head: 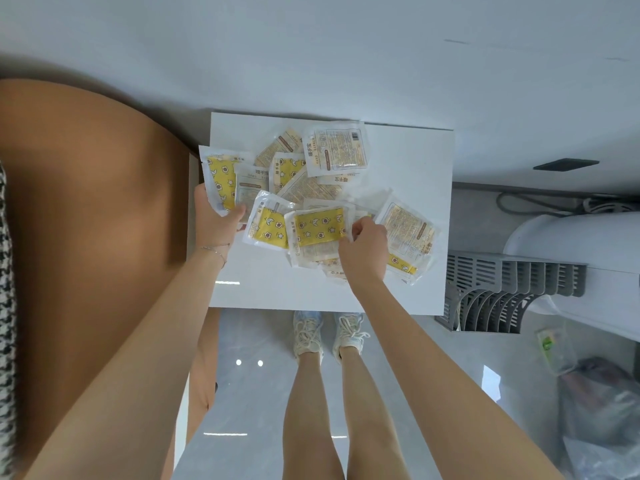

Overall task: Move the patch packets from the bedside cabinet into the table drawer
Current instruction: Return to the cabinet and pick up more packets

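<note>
Patch packets (335,151) lying scattered on bedside cabinet (412,168). Your left hand (214,220) is gripping couple, seemingly as collecting stack; your right hand (367,244) is pinching edge of yellow packet (318,226), likely to add it.

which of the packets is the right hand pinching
The yellow star-print packet lying widthwise; the right hand pinches its right edge. The left hand holds other packets further left.

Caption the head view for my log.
At a white cabinet strewn with patch packets, the left hand holds some while the right hand pinches a yellow one.
</note>
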`<state>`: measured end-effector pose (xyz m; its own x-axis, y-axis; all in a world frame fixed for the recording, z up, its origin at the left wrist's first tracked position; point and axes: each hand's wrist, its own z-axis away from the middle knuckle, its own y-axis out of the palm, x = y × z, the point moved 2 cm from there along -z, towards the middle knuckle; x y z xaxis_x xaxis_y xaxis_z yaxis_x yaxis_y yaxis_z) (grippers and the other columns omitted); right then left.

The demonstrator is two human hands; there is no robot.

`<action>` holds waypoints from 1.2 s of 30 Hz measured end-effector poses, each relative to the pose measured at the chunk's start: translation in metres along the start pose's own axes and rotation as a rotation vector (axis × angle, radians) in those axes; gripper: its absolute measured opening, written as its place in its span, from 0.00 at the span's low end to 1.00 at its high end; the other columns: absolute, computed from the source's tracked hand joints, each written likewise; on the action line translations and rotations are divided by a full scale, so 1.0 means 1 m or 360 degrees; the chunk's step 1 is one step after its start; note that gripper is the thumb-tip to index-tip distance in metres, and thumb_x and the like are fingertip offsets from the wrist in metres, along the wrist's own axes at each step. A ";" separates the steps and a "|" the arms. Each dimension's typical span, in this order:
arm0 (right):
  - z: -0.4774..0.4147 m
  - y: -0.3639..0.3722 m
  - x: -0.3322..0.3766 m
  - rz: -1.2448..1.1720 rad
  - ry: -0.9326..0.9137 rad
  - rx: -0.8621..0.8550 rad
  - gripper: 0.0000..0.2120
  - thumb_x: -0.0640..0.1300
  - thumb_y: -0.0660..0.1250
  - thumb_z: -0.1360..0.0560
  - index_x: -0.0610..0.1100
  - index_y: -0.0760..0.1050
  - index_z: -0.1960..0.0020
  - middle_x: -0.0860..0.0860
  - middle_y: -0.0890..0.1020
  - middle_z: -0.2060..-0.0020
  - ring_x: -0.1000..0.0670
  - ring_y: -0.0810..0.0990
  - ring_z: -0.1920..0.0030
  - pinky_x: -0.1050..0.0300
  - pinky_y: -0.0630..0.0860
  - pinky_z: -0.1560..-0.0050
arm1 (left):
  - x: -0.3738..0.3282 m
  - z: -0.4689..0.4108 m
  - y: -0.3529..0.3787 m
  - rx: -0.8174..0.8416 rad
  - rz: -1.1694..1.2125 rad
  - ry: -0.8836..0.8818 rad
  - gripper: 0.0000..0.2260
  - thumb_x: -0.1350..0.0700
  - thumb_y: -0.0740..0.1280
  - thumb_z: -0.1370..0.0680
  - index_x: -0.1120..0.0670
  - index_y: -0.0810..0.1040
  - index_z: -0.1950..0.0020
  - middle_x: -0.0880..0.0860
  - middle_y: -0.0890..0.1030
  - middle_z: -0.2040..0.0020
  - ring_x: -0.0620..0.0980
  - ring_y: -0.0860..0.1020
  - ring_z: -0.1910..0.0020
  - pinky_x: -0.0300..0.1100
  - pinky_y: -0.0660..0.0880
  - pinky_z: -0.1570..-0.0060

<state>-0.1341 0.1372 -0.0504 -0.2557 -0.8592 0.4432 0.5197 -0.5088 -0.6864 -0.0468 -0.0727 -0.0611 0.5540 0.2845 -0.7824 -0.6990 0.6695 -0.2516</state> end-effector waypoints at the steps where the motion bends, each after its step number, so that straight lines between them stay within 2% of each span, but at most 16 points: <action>1: 0.001 0.002 0.001 0.0006 0.0009 -0.0001 0.09 0.33 0.63 0.29 0.45 0.68 0.56 0.50 0.70 0.55 0.44 0.74 0.56 0.49 0.74 0.51 | 0.000 0.000 -0.001 -0.0007 0.0015 0.0000 0.22 0.68 0.68 0.26 0.52 0.64 0.39 0.51 0.75 0.42 0.45 0.78 0.48 0.42 0.79 0.55; 3: 0.002 0.004 0.002 0.0009 0.0017 -0.0016 0.09 0.33 0.64 0.28 0.46 0.69 0.55 0.50 0.70 0.54 0.44 0.74 0.51 0.45 0.74 0.44 | 0.001 0.001 -0.002 0.0003 0.0009 -0.0003 0.20 0.68 0.67 0.25 0.52 0.64 0.40 0.50 0.75 0.43 0.43 0.78 0.50 0.39 0.79 0.58; 5: 0.002 0.007 0.004 0.0017 -0.0009 -0.0039 0.09 0.33 0.63 0.28 0.46 0.69 0.55 0.50 0.71 0.53 0.45 0.74 0.49 0.44 0.73 0.43 | 0.003 0.001 -0.003 0.0024 -0.0036 0.0000 0.18 0.67 0.66 0.24 0.53 0.65 0.40 0.51 0.75 0.43 0.44 0.78 0.50 0.39 0.79 0.59; 9: 0.005 0.009 0.006 0.0050 -0.0084 -0.0083 0.09 0.31 0.62 0.27 0.45 0.69 0.57 0.49 0.74 0.56 0.45 0.74 0.51 0.46 0.74 0.45 | 0.010 0.000 -0.012 -0.0061 -0.0081 0.0018 0.16 0.65 0.65 0.23 0.56 0.67 0.37 0.55 0.75 0.39 0.51 0.77 0.42 0.49 0.80 0.51; 15: 0.004 0.007 0.003 0.0052 -0.0171 -0.0106 0.10 0.29 0.59 0.28 0.40 0.75 0.53 0.47 0.80 0.57 0.45 0.75 0.53 0.48 0.74 0.47 | 0.016 0.002 -0.015 -0.0200 0.0002 -0.0040 0.16 0.61 0.60 0.20 0.56 0.64 0.32 0.54 0.73 0.35 0.51 0.76 0.42 0.48 0.80 0.53; 17: 0.003 0.004 -0.001 0.0032 -0.0204 -0.0093 0.10 0.29 0.59 0.28 0.41 0.73 0.55 0.48 0.79 0.60 0.45 0.76 0.56 0.51 0.74 0.56 | 0.018 0.002 -0.016 -0.0154 0.0015 -0.0047 0.17 0.58 0.64 0.21 0.56 0.65 0.34 0.53 0.74 0.37 0.50 0.77 0.43 0.49 0.80 0.51; 19: 0.002 -0.001 -0.004 -0.0045 -0.0186 -0.0076 0.10 0.30 0.58 0.28 0.43 0.70 0.57 0.50 0.77 0.63 0.46 0.74 0.61 0.55 0.69 0.65 | 0.019 0.001 -0.015 -0.0108 -0.0029 -0.0022 0.20 0.56 0.70 0.25 0.53 0.66 0.37 0.52 0.75 0.39 0.49 0.78 0.44 0.45 0.80 0.52; 20: 0.003 -0.004 -0.005 -0.0143 -0.0145 -0.0060 0.09 0.30 0.58 0.28 0.43 0.70 0.56 0.51 0.75 0.63 0.47 0.73 0.62 0.57 0.67 0.68 | 0.019 0.001 -0.015 -0.0105 -0.0068 -0.0003 0.21 0.57 0.72 0.27 0.53 0.66 0.38 0.51 0.75 0.41 0.48 0.78 0.45 0.40 0.80 0.54; 22: 0.003 -0.012 -0.007 -0.0429 -0.0018 -0.0013 0.10 0.31 0.59 0.26 0.44 0.70 0.50 0.52 0.74 0.63 0.50 0.73 0.66 0.59 0.66 0.71 | 0.018 0.002 -0.013 -0.0139 -0.0118 0.0023 0.21 0.61 0.73 0.27 0.54 0.66 0.39 0.50 0.75 0.44 0.45 0.77 0.50 0.30 0.78 0.60; 24: 0.001 -0.018 -0.011 -0.0636 0.0101 0.0032 0.11 0.33 0.60 0.24 0.46 0.68 0.45 0.53 0.75 0.60 0.54 0.74 0.66 0.62 0.67 0.71 | 0.015 0.005 -0.013 -0.0221 -0.0216 0.0087 0.20 0.63 0.71 0.27 0.58 0.68 0.39 0.52 0.75 0.44 0.45 0.76 0.51 0.27 0.76 0.60; 26: -0.001 -0.024 -0.016 -0.0695 0.0139 0.0098 0.09 0.34 0.61 0.24 0.46 0.69 0.49 0.53 0.74 0.63 0.55 0.71 0.68 0.65 0.67 0.71 | 0.012 0.008 -0.017 -0.0332 -0.0337 0.0179 0.18 0.63 0.69 0.27 0.59 0.70 0.39 0.52 0.77 0.43 0.48 0.76 0.48 0.28 0.73 0.56; 29: -0.002 -0.031 -0.026 -0.0872 0.0214 0.0134 0.08 0.32 0.59 0.25 0.42 0.69 0.60 0.51 0.67 0.69 0.52 0.62 0.69 0.65 0.63 0.69 | 0.006 0.015 -0.024 -0.0461 -0.0264 0.0269 0.16 0.61 0.69 0.27 0.56 0.71 0.40 0.46 0.77 0.46 0.45 0.77 0.48 0.38 0.76 0.47; 31: -0.003 -0.034 -0.033 -0.1062 0.0315 0.0112 0.07 0.34 0.58 0.23 0.41 0.71 0.57 0.51 0.69 0.66 0.50 0.65 0.62 0.58 0.67 0.59 | -0.002 0.024 -0.026 -0.0485 -0.0100 0.0336 0.15 0.61 0.69 0.27 0.51 0.72 0.43 0.43 0.77 0.47 0.43 0.78 0.47 0.42 0.77 0.44; 33: -0.004 -0.037 -0.038 -0.1256 0.0408 0.0125 0.06 0.37 0.57 0.21 0.41 0.73 0.48 0.51 0.73 0.60 0.49 0.70 0.55 0.56 0.71 0.53 | -0.010 0.035 -0.024 -0.0463 0.0044 0.0372 0.15 0.62 0.68 0.27 0.45 0.73 0.46 0.43 0.79 0.47 0.43 0.79 0.46 0.46 0.77 0.42; 35: -0.005 -0.038 -0.042 -0.1390 0.0477 0.0134 0.12 0.40 0.58 0.19 0.46 0.71 0.37 0.49 0.76 0.46 0.46 0.75 0.45 0.57 0.75 0.51 | -0.014 0.046 -0.020 -0.0429 0.0162 0.0376 0.16 0.62 0.69 0.27 0.43 0.73 0.47 0.44 0.79 0.47 0.44 0.79 0.46 0.49 0.77 0.42; 36: -0.006 -0.039 -0.044 -0.1421 0.0512 0.0117 0.18 0.41 0.58 0.19 0.47 0.66 0.29 0.48 0.74 0.38 0.45 0.75 0.40 0.57 0.76 0.51 | -0.015 0.051 -0.017 -0.0404 0.0235 0.0363 0.15 0.62 0.69 0.26 0.43 0.73 0.47 0.44 0.80 0.48 0.44 0.80 0.46 0.51 0.77 0.42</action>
<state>-0.1482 0.1946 -0.0464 -0.7896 -0.1345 0.5987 0.0711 -0.9892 -0.1284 -0.0202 -0.0531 -0.0155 0.3437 0.1859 -0.9205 -0.8695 0.4332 -0.2372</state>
